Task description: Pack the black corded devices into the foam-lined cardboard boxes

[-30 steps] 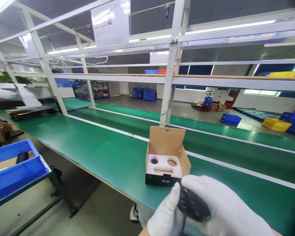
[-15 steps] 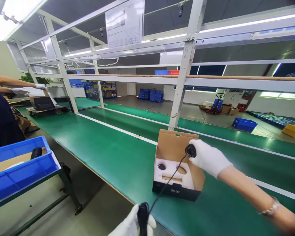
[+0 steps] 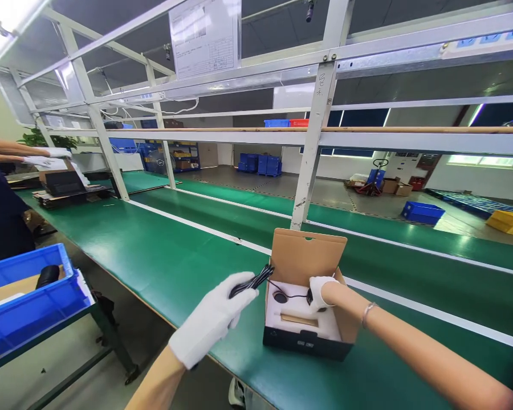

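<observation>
An open cardboard box with a black front and a white foam insert stands on the green belt. My left hand, in a white glove, holds a bundled black cable just left of the box. A thin wire runs from the bundle into the box. My right hand, also gloved, is inside the box and presses a round black part into a recess of the foam. Another dark round shape sits in the left recess.
A blue bin with a dark item stands on a cart at lower left. Another person's gloved hands work over a black box at far left. A white metal post rises just behind the box.
My right hand has dropped from the box's flap into the foam insert with the round part. My left hand has risen with the cable bundle to beside the box.
</observation>
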Available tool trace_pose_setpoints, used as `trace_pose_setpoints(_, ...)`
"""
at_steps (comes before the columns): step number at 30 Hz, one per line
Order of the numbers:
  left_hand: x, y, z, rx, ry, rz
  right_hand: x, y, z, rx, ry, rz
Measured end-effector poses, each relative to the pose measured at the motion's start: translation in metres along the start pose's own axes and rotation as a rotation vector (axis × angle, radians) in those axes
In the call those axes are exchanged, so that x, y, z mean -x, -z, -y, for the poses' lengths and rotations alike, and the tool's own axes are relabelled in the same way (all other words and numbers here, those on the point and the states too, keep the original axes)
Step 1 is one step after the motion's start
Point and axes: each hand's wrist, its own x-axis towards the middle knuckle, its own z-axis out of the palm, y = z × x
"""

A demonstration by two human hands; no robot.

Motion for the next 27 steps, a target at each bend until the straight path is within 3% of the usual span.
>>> trace_pose_setpoints(3,-0.019,-0.003,-0.016,-0.14,-0.111,-0.032,-0.002,0.015,0.001,0.166,-0.081,0.293)
trace_pose_setpoints(5,-0.029,0.0,-0.026,-0.272,-0.164,0.017,-0.007,0.037,0.003,0.23,-0.116,0.356)
trace_pose_setpoints(7,-0.037,0.004,-0.036,-0.342,-0.223,0.083,-0.008,0.067,0.01,0.257,-0.116,0.288)
trace_pose_setpoints(10,-0.047,0.003,-0.053,-0.39,-0.293,0.158,0.004,0.115,0.03,0.23,-0.05,0.067)
trace_pose_setpoints(13,-0.055,-0.01,-0.073,-0.452,-0.386,0.222,0.021,0.141,0.057,0.183,0.248,-0.121)
trace_pose_setpoints(15,-0.061,-0.021,-0.085,-0.484,-0.457,0.236,0.028,0.14,0.069,0.202,0.371,-0.208)
trace_pose_setpoints(16,-0.064,-0.026,-0.088,-0.49,-0.486,0.216,0.03,0.136,0.071,0.186,0.342,-0.237)
trace_pose_setpoints(19,-0.074,-0.034,-0.088,-0.463,-0.521,0.074,0.028,0.12,0.062,-0.001,0.055,-0.281)
trace_pose_setpoints(24,-0.096,-0.048,-0.056,-0.426,-0.569,-0.155,0.024,0.091,0.039,-0.336,-0.202,-0.297)
trace_pose_setpoints(27,-0.108,-0.071,-0.034,-0.416,-0.563,-0.151,0.022,0.067,0.04,-0.52,-0.221,-0.258)
